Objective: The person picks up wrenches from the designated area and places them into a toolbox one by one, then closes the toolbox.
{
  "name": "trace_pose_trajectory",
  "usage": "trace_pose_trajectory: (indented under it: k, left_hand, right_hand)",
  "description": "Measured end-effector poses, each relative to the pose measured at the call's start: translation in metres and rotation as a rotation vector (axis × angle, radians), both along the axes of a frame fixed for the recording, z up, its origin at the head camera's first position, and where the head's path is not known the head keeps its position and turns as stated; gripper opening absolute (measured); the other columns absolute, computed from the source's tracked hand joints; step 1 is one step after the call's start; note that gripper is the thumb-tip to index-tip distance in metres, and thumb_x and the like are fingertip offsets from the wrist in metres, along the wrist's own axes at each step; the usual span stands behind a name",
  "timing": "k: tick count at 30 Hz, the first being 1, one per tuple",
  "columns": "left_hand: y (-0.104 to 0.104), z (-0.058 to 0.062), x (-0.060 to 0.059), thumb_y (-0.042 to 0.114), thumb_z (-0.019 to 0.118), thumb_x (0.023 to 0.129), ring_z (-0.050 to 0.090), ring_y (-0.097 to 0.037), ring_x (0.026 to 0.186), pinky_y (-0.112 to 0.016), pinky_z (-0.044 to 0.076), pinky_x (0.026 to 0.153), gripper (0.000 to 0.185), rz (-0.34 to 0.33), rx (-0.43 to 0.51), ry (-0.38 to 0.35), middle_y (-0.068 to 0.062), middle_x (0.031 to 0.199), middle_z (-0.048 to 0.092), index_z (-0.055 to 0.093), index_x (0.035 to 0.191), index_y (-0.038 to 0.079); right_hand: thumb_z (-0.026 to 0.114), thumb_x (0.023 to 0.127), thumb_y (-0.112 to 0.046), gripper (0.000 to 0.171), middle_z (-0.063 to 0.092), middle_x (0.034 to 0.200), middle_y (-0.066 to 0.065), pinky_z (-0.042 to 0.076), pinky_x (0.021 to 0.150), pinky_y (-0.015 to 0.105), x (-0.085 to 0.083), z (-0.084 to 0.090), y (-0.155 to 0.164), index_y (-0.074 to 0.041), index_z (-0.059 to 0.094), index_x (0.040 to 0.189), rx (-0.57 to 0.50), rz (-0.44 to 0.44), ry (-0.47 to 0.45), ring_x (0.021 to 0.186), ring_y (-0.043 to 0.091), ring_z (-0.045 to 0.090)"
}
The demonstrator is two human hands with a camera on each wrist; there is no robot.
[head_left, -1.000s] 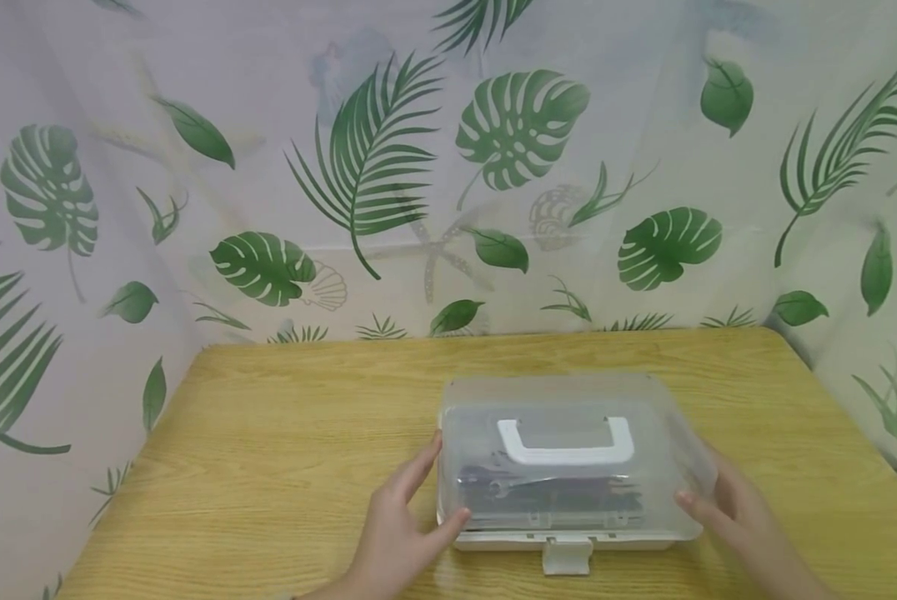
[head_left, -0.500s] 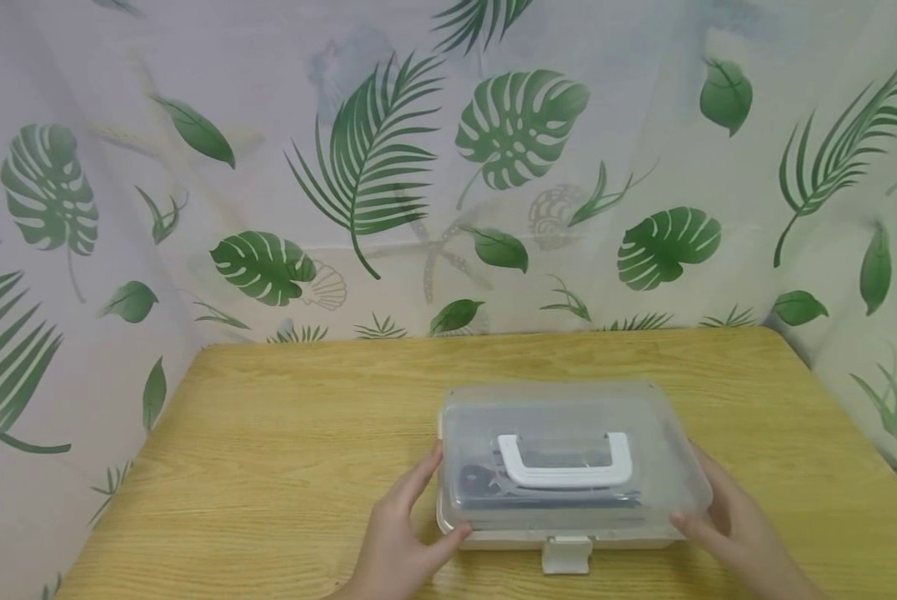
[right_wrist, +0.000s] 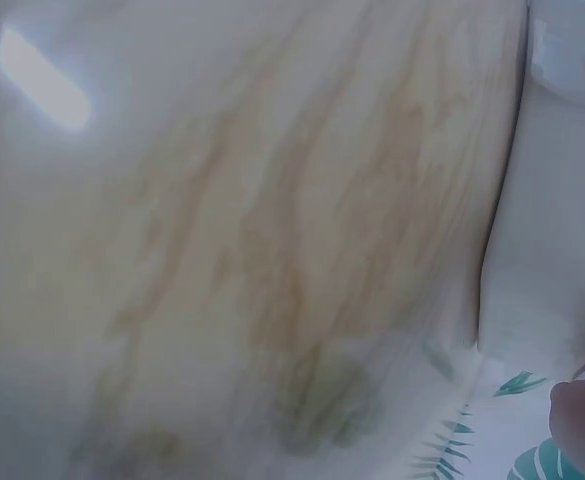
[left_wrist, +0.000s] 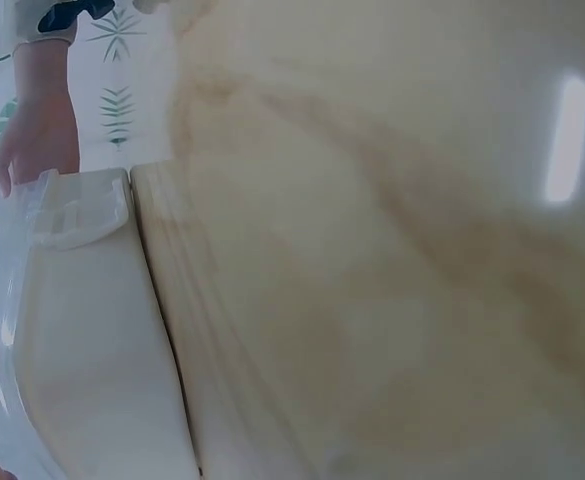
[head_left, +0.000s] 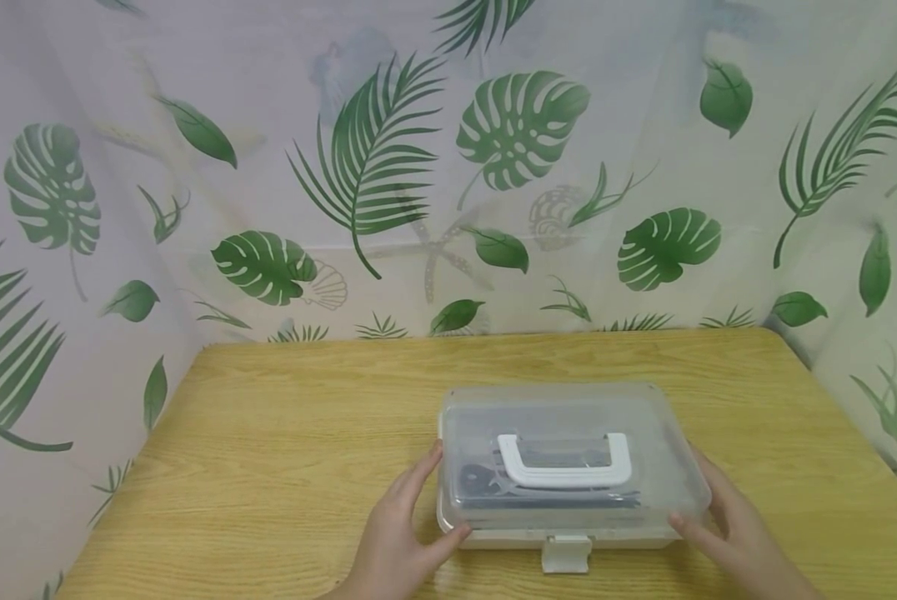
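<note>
Box: a clear plastic box (head_left: 572, 467) lies flat on the wooden table (head_left: 268, 450), near its front edge, right of centre.
Long axis: runs left to right; the latch tab (head_left: 566, 554) faces the person.
Lid: lies flat on the base, white handle (head_left: 564, 460) folded flat on top.
Contents: dark metal tools show through the lid; which kinds, cannot tell.
Left hand (head_left: 396, 542): fingers straight against the left wall, thumb at the front corner.
Right hand (head_left: 734, 525): fingers extended along the right wall, thumb on the front corner.
Room: bare tabletop left and behind; the leaf-print curtain (head_left: 373, 167) closes the back and sides.
</note>
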State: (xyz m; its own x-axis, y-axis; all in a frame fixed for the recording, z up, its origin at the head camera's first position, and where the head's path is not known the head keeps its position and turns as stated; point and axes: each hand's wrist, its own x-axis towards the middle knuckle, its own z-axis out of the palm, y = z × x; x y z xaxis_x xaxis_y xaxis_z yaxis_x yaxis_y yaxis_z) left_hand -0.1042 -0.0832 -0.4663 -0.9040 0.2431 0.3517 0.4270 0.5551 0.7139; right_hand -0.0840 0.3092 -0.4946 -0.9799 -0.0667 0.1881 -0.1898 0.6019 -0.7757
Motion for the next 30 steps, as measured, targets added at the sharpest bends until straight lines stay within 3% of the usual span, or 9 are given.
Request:
trace_pose_trajectory:
  k: [3, 5, 8, 11, 13, 19, 23, 26, 30]
  left_hand:
    - [-0.001, 0.0, 0.0, 0.016, 0.094, 0.079, 0.061, -0.034, 0.139, -0.056, 0.053, 0.111, 0.089, -0.005, -0.062, 0.056, -0.009, 0.158, 0.057, 0.051, 0.156, 0.01]
    - [-0.002, 0.0, 0.0, 0.018, 0.095, 0.079, 0.061, -0.033, 0.14, -0.055, 0.054, 0.11, 0.091, -0.01, -0.102, 0.108, -0.011, 0.159, 0.056, 0.049, 0.157, 0.009]
    - [-0.003, 0.0, 0.0, 0.02, 0.096, 0.078, 0.06, -0.033, 0.141, -0.052, 0.054, 0.11, 0.094, -0.026, -0.153, 0.195, -0.015, 0.16, 0.054, 0.047, 0.157, 0.005]
    - [-0.005, 0.001, -0.001, 0.022, 0.096, 0.076, 0.058, -0.033, 0.143, -0.05, 0.054, 0.111, 0.097, -0.042, -0.197, 0.273, -0.017, 0.16, 0.053, 0.046, 0.157, 0.002]
    - [-0.006, 0.002, -0.001, 0.024, 0.096, 0.076, 0.056, -0.032, 0.144, -0.049, 0.053, 0.112, 0.098, -0.053, -0.229, 0.31, -0.017, 0.161, 0.051, 0.046, 0.157, 0.001]
    - [-0.009, 0.004, -0.005, 0.033, 0.093, 0.081, 0.049, -0.034, 0.15, -0.047, 0.049, 0.116, 0.093, -0.091, -0.384, 0.449, -0.021, 0.163, 0.047, 0.048, 0.154, -0.003]
    - [-0.01, 0.004, -0.012, 0.037, 0.092, 0.079, 0.053, -0.037, 0.147, -0.047, 0.049, 0.116, 0.088, -0.122, -0.516, 0.658, -0.022, 0.158, 0.053, 0.054, 0.147, -0.003]
    - [-0.009, 0.006, -0.016, 0.038, 0.091, 0.078, 0.055, -0.038, 0.145, -0.049, 0.049, 0.117, 0.085, -0.152, -0.572, 0.773, -0.023, 0.155, 0.056, 0.056, 0.144, -0.003]
    - [-0.006, 0.007, -0.018, 0.043, 0.088, 0.08, 0.054, -0.038, 0.146, -0.051, 0.049, 0.118, 0.084, -0.192, -0.634, 0.836, -0.023, 0.156, 0.055, 0.057, 0.144, -0.002]
  right_hand:
    - [0.069, 0.099, -0.006, 0.079, 0.033, 0.163, 0.039, 0.017, 0.1, -0.009, 0.003, 0.001, 0.001, 0.002, 0.026, 0.165, 0.05, -0.015, 0.044, 0.124, -0.037, 0.019]
    - [0.071, 0.099, -0.009, 0.079, 0.035, 0.163, 0.038, 0.012, 0.103, -0.007, 0.005, 0.002, 0.001, -0.001, 0.029, 0.165, 0.085, -0.037, 0.055, 0.125, -0.037, 0.017]
    - [0.076, 0.097, -0.013, 0.082, 0.032, 0.174, 0.006, 0.008, 0.107, -0.005, 0.007, 0.004, 0.001, -0.01, 0.033, 0.166, 0.131, -0.073, 0.096, 0.129, -0.036, 0.016]
    - [0.082, 0.092, -0.012, 0.087, 0.029, 0.167, -0.028, 0.008, 0.109, -0.003, 0.01, 0.01, -0.002, -0.02, 0.036, 0.166, 0.151, -0.093, 0.166, 0.135, -0.032, 0.018]
    - [0.084, 0.09, -0.012, 0.091, 0.027, 0.163, -0.038, 0.009, 0.11, -0.003, 0.011, 0.016, -0.004, -0.025, 0.037, 0.166, 0.164, -0.095, 0.207, 0.139, -0.03, 0.019]
    - [0.092, 0.074, -0.001, 0.097, 0.04, 0.169, -0.011, 0.018, 0.116, -0.003, 0.012, 0.033, -0.011, -0.013, 0.048, 0.159, 0.238, -0.015, 0.42, 0.151, -0.018, 0.026]
    - [0.08, 0.096, -0.036, 0.069, 0.043, 0.169, 0.002, 0.018, 0.123, 0.003, 0.01, 0.037, -0.013, -0.003, 0.055, 0.152, 0.347, 0.058, 0.547, 0.156, -0.009, 0.027]
    - [0.051, 0.105, -0.064, 0.079, 0.047, 0.167, 0.008, 0.017, 0.129, 0.011, 0.008, 0.036, -0.015, 0.002, 0.058, 0.147, 0.41, 0.106, 0.615, 0.159, -0.004, 0.026]
    - [0.046, 0.108, -0.06, 0.077, 0.051, 0.162, 0.014, 0.019, 0.133, 0.021, 0.004, 0.035, -0.021, 0.008, 0.06, 0.141, 0.466, 0.169, 0.742, 0.16, 0.004, 0.03]
